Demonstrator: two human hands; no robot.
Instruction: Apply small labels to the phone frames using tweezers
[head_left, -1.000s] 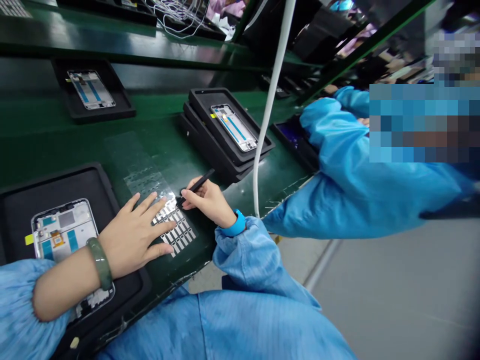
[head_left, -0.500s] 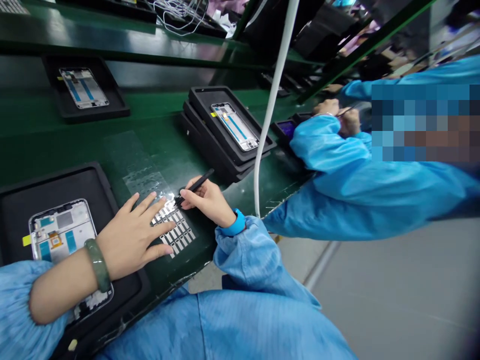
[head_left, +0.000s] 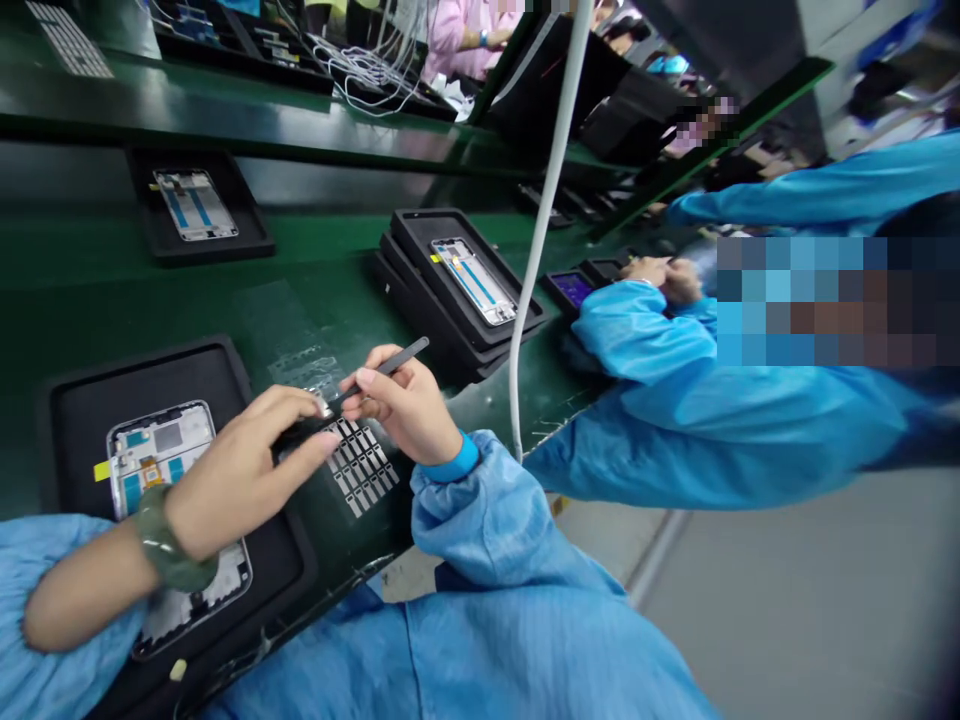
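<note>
In the head view, black tweezers [head_left: 384,368] lie between the thumb and fingers of my right hand [head_left: 409,405], pointing down and left. A tiny pale piece [head_left: 324,408] shows at their tip; its kind is too small to make out. The fingertips of my left hand [head_left: 251,460] reach to this tip, with the thumb apart below. Just under both hands, a clear sheet with rows of small silvery stickers [head_left: 364,470] lies on the green bench. Beneath my left forearm, a phone frame [head_left: 199,425] with blue strips and a yellow tab rests in a black foam tray [head_left: 82,410].
Stacked black trays [head_left: 457,350] hold another phone frame [head_left: 476,280] beyond my right hand. Another tray with a frame [head_left: 196,205] stands at the back left. A white cable [head_left: 544,215] hangs in front of the bench. A co-worker's blue sleeve [head_left: 645,330] is at the right.
My left hand has lifted from lying spread over the sticker sheet, and its fingers have curled toward the tweezers' tip. The tweezers have moved slightly left and up off the sheet.
</note>
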